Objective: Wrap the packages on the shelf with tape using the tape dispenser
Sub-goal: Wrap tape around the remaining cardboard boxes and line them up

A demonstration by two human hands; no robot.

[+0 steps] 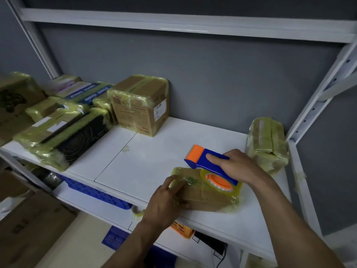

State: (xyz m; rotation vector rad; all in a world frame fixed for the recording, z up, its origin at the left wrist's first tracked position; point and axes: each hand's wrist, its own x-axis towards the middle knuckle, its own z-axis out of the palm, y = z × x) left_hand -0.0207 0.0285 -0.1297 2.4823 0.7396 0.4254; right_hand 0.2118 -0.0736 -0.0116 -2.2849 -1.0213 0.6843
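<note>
The person's right hand [237, 167] is wrapping its fingers around the blue-and-orange plastic tape dispenser [204, 158], thumb lying along the blue body. It is holding the dispenser tilted over the flat brown cardboard package [206, 198], near the front edge of the white metal shelf [154, 151]. The clear yellowish tape roll [218, 183] is sitting right on the package's top. The left hand [164, 200] is pressing down on the package's left end, fingers laid across the top and pinching nothing.

The package is already looking glossy with tape, so this seems to be a late pass. The risks are plain. It is lying close to the shelf's lip, and a hard pull on the dispenser could be dragging it over the edge if the left hand's pressure lets up. Tape running off at an angle could be creasing or sticking to itself. The left fingers are also lying in the tape's path and could be catching under it. The taped upright brown box [139, 105] and the taped bundle at the right post [266, 144] are standing well apart.
</note>
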